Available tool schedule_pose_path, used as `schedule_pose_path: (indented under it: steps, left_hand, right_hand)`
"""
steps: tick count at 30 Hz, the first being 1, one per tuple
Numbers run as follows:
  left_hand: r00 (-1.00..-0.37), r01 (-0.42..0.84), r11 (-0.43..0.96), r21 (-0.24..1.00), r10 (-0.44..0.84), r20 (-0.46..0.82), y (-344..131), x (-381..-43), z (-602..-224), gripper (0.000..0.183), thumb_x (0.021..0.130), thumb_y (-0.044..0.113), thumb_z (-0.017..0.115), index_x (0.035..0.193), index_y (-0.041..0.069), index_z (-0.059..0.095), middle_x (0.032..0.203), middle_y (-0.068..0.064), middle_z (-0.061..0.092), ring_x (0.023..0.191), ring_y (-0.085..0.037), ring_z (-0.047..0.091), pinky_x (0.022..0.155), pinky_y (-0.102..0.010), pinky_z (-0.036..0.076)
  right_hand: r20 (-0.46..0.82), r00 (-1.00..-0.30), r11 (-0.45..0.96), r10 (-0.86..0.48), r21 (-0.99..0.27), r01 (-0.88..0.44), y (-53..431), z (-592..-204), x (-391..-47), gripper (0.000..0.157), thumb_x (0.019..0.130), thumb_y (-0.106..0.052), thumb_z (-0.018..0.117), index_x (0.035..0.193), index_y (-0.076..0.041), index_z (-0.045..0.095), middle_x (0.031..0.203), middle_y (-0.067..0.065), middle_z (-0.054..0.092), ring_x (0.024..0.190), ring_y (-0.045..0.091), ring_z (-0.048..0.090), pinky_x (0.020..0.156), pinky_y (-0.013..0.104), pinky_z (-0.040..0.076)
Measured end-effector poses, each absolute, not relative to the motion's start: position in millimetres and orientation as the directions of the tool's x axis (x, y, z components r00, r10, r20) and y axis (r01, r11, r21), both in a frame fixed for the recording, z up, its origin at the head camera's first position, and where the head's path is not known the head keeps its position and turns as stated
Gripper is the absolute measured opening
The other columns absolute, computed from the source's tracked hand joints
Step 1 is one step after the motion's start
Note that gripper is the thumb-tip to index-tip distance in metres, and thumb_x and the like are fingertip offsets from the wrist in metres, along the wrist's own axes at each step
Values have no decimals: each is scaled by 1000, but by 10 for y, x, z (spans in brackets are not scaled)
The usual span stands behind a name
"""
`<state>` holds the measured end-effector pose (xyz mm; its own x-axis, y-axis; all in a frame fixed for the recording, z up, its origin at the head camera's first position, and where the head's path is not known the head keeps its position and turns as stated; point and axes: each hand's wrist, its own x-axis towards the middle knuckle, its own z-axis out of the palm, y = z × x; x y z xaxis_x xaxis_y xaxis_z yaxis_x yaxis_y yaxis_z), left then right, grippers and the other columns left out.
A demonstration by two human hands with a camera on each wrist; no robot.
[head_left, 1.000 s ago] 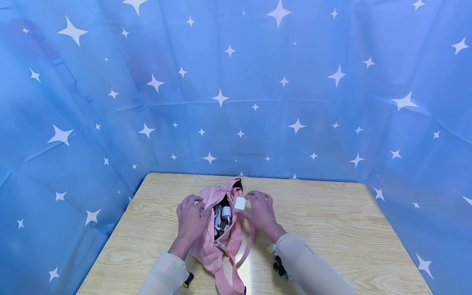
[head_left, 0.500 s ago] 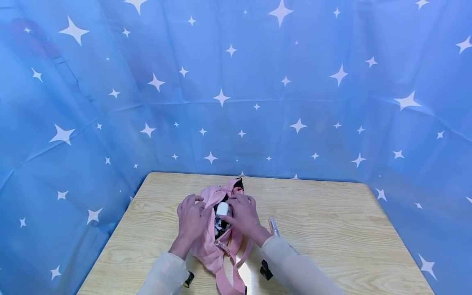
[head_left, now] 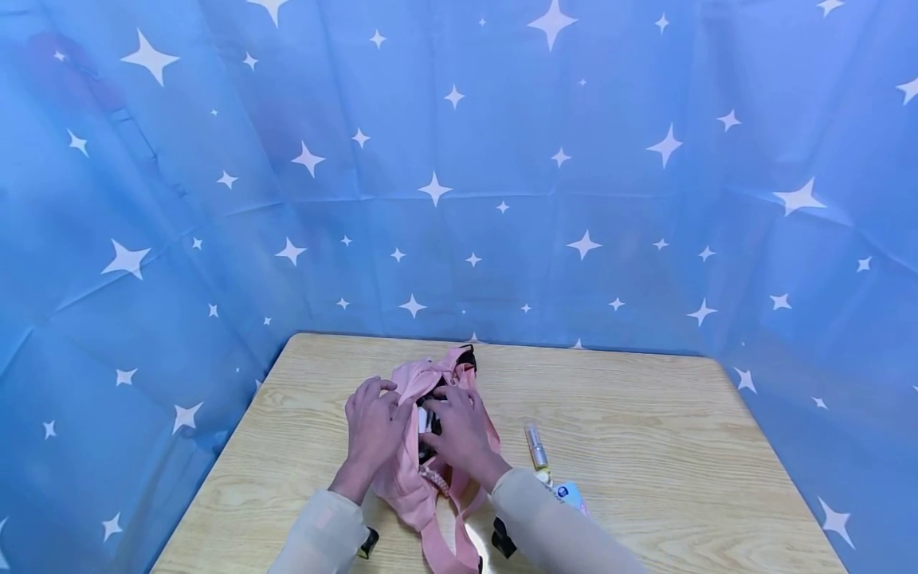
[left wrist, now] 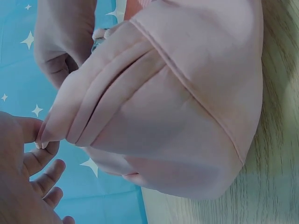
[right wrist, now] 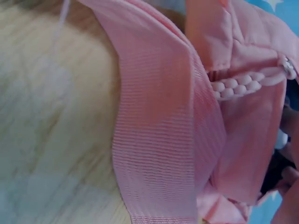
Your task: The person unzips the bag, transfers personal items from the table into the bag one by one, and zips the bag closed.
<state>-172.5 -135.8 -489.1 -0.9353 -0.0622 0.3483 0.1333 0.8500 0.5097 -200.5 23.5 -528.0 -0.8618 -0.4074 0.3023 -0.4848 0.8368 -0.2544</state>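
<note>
A pink fabric bag [head_left: 402,482] lies on the table with its zipped opening facing up. My left hand [head_left: 376,422] pinches the left edge of that opening between thumb and fingers; in the left wrist view the same hand [left wrist: 18,168] grips the folded cloth. Reaching into the opening, my right hand [head_left: 459,426] holds a small white block, apparently a power adapter [head_left: 423,419], between thumb and fingers. The hand covers most of the contents. A braided zip pull [right wrist: 238,86] and wide pink strap [right wrist: 154,116] show in the right wrist view.
Right of the bag on the wooden table [head_left: 645,438] lie a clear-and-silver tube [head_left: 535,446] and a light-blue item [head_left: 570,494]. A black object [head_left: 504,538] is beside my right sleeve, another dark piece [head_left: 369,544] by my left sleeve. A starry blue curtain [head_left: 459,223] stands behind.
My right hand has carried the white power adapter leftwards from the bag's right side and down into the opening. The tube and light-blue item are uncovered. My left hand keeps its place.
</note>
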Motion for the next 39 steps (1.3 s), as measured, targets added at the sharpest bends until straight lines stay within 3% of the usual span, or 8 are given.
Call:
schedule_pose_path:
  steps: [8, 14, 22, 27, 29, 35, 39]
  left_hand:
    - [-940, 125, 849, 514, -65, 335, -1364, -1729, -4887, 30, 94, 31, 60, 91, 4, 73, 123, -9, 61, 135, -34, 40, 111, -57, 23]
    - [-940, 122, 847, 517, -68, 335, -1373, -1730, -4897, 30, 93, 31, 61, 91, 3, 73, 123, -9, 61, 133, -33, 41, 111, -57, 24]
    - [-943, 114, 841, 529, -77, 325, -1385, -1732, -4907, 32, 94, 32, 60, 89, 3, 72, 123, -9, 60, 133, -32, 41, 111, -55, 23]
    - [-940, 123, 837, 534, -74, 332, -1378, -1734, -4907, 30, 93, 30, 61, 90, 3, 73, 123, -8, 60, 133, -33, 40, 111, -55, 22]
    - [-938, 128, 835, 536, -74, 339, -1373, -1735, -4910, 29, 93, 30, 61, 90, 3, 73, 122, -9, 61, 133, -33, 40, 111, -56, 23]
    - [-937, 127, 826, 549, -82, 340, -1352, -1732, -4911, 29, 92, 30, 62, 89, 3, 73, 122, -9, 61, 132, -33, 41, 111, -56, 22]
    - [-942, 125, 821, 557, -78, 327, -1339, -1738, -4910, 29, 93, 30, 61, 90, 3, 73, 122, -9, 60, 133, -32, 40, 112, -55, 21]
  right_hand:
    - [294, -849, 827, -440, -235, -510, 238, -5313, -1960, 50, 75, -49, 78, 119, -26, 68, 130, 2, 57, 124, 23, 51, 103, 51, 32]
    - [256, -839, 809, -480, -242, -536, 275, -5293, -1938, 46, 79, -51, 74, 117, -27, 70, 129, 1, 58, 123, 24, 50, 102, 51, 32]
    - [222, -810, 770, -542, -254, -585, 339, -5234, -1904, 23, 90, -42, 65, 108, -33, 74, 133, 3, 58, 127, 27, 47, 104, 56, 31]
    - [320, -858, 785, -402, -362, -503, 410, -5284, -1959, 14, 89, -30, 67, 97, -21, 73, 120, 3, 64, 121, 26, 52, 105, 56, 31]
    - [329, -891, 811, -313, -397, -431, 456, -5303, -1995, 17, 88, -30, 69, 100, -18, 70, 117, 4, 63, 120, 27, 52, 106, 54, 30]
    - [184, -969, 884, -167, -407, -230, 577, -5343, -2052, 31, 89, -39, 65, 107, -14, 67, 124, 10, 61, 126, 34, 47, 109, 57, 28]
    - [109, -983, 895, -150, -407, -182, 615, -5341, -2060, 23, 91, -39, 62, 83, -19, 71, 124, 10, 62, 127, 34, 46, 110, 58, 26]
